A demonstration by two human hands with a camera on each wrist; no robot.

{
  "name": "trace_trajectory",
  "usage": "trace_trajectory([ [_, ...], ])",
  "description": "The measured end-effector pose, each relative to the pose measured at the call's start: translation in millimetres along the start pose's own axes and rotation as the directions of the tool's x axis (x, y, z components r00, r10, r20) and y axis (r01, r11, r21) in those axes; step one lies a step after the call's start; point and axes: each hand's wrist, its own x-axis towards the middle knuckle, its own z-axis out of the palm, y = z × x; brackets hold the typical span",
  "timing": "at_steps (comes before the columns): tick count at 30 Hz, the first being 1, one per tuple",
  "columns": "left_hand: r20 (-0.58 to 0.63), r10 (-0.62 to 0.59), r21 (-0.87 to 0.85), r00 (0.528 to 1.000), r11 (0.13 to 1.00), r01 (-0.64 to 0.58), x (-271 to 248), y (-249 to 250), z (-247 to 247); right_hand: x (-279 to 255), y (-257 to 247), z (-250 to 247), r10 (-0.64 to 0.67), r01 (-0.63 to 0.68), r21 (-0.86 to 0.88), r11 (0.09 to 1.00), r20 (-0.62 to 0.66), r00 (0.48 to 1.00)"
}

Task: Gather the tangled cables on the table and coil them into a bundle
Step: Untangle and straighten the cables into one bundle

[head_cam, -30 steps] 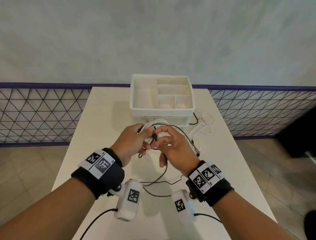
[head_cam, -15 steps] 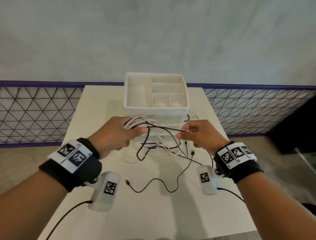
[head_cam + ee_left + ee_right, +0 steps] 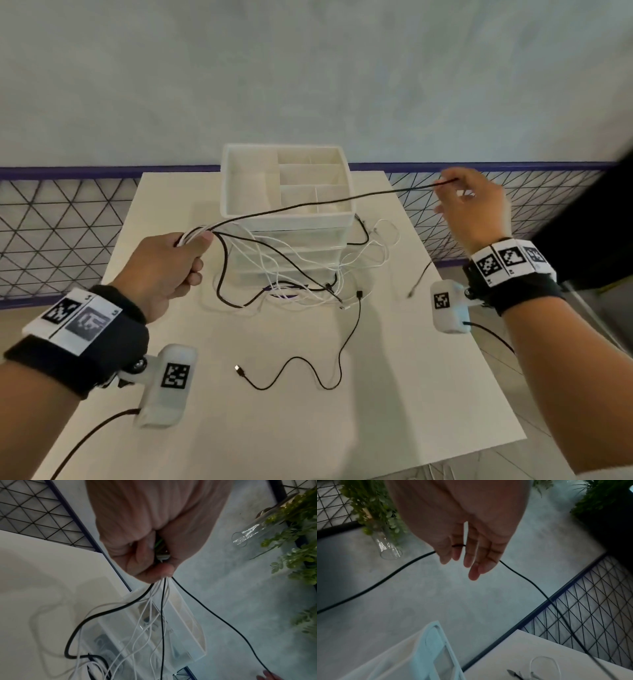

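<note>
My left hand [image 3: 186,255] grips a bunch of white and black cables [image 3: 202,233] above the table's left-middle; in the left wrist view the strands [image 3: 154,601] fan out below the curled fingers [image 3: 150,572]. A thin black cable [image 3: 352,198] runs taut from that fist, over the white organizer, to my right hand [image 3: 459,195], raised at the far right. There thumb and forefinger pinch it [image 3: 458,545], the other fingers loosely extended. The rest of the tangle [image 3: 301,291] hangs onto the table in front of the organizer. A loose black cable end [image 3: 239,370] lies nearer me.
A white compartment organizer [image 3: 224,185] on stacked clear drawers stands at the back middle of the white table [image 3: 274,428]. Wire-mesh fencing [image 3: 61,233] runs behind the table on both sides. Plants in glass tubes [image 3: 248,534] hang on the wall.
My right hand has swung up and far to the right, drawing one black cable out taut. The left hand keeps its grip on the bunch and has shifted slightly left.
</note>
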Motion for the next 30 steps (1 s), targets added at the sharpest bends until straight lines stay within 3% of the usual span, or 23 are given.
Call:
trace_trajectory([
  [2, 0.002, -0.016, -0.012, 1.000, 1.000, 0.016, -1.7, -0.9, 1.3, -1.4, 8.3, 7.1, 0.016, -0.013, -0.019, 1.000, 0.122, 0.992],
  [4, 0.015, -0.036, -0.010, 0.999, 0.999, 0.037, -4.7, -3.7, 3.4, -15.1, 28.5, 22.3, 0.103, -0.079, -0.092, 0.993, 0.293, 0.950],
  [7, 0.045, -0.073, 0.012, 0.996, 0.997, 0.073, -10.4, -9.3, 9.9, -59.3, 78.4, 63.3, 0.343, -0.247, -0.308, 0.919, 0.310, 0.887],
  [10, 0.089, -0.087, 0.034, 0.992, 0.996, 0.084, -15.7, -13.7, 19.6, -113.2, 108.2, 110.5, 0.568, -0.242, -0.611, 0.754, 0.420, 0.707],
  [12, 0.122, -0.084, 0.040, 0.989, 0.996, 0.080, -19.4, -14.7, 26.6, -136.7, 111.4, 133.4, 0.623, -0.283, -0.616, 0.736, 0.449, 0.641],
  [14, 0.162, -0.069, 0.046, 0.984, 0.997, 0.063, -22.8, -13.3, 32.1, -147.6, 109.7, 148.0, 0.612, -0.335, -0.564, 0.755, 0.421, 0.670],
  [16, 0.194, -0.051, 0.056, 0.980, 0.998, 0.041, -26.4, -9.7, 34.9, -150.3, 106.8, 157.6, 0.590, -0.306, -0.568, 0.764, 0.421, 0.689],
  [19, 0.175, -0.007, 0.026, 0.985, 1.000, 0.003, -28.2, -2.9, 33.4, -148.5, 102.5, 157.5, 0.593, -0.245, -0.625, 0.741, 0.440, 0.674],
  [21, 0.116, 0.020, -0.022, 0.993, 1.000, -0.017, -27.4, 2.9, 27.5, -150.0, 97.0, 150.5, 0.569, -0.136, -0.668, 0.731, 0.488, 0.662],
  [23, 0.076, 0.057, -0.056, 0.996, 0.997, -0.052, -24.6, 6.4, 21.1, -150.5, 82.5, 142.1, 0.494, 0.020, -0.630, 0.776, 0.628, 0.601],
  [26, 0.122, 0.121, 0.017, 0.985, 0.992, -0.124, -20.3, 6.4, 19.6, -149.3, 42.2, 127.9, 0.254, 0.164, -0.390, 0.906, 0.811, 0.527],
  [28, 0.204, 0.143, 0.123, 0.969, 0.978, -0.170, -22.0, 6.2, 25.8, -143.6, 5.6, 117.5, 0.048, 0.196, -0.183, 0.963, 0.837, 0.546],
  [30, 0.287, 0.161, 0.235, 0.944, 0.944, -0.232, -25.1, 5.1, 35.0, -136.0, -28.6, 111.8, -0.149, 0.237, -0.001, 0.972, 0.775, 0.615],
])
